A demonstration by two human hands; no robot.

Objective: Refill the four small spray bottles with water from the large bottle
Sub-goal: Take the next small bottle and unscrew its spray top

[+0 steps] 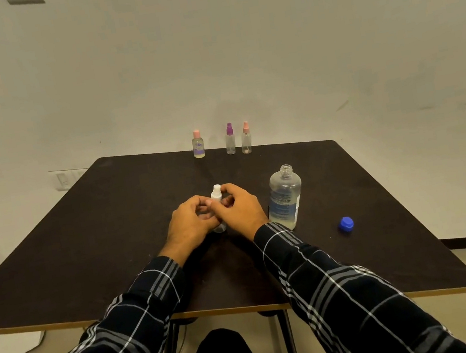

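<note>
Left hand (191, 222) grips white spray bottle (216, 197) body, right hand (238, 206) pinches its top. Light, slick plastic, likely tippy; hold body low.

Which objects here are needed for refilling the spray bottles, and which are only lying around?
Needed:
- white-capped spray bottle, held by left hand and right hand
- three small bottles at the far edge
- large bottle, open
- blue cap

Lying around:
- white sheet on floor

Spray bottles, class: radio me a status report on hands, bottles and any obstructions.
Left hand and right hand both grip white-capped spray bottle. Large bottle uncapped, blue cap on table. Three small bottles wait at far edge. Nothing obstructing.
</note>
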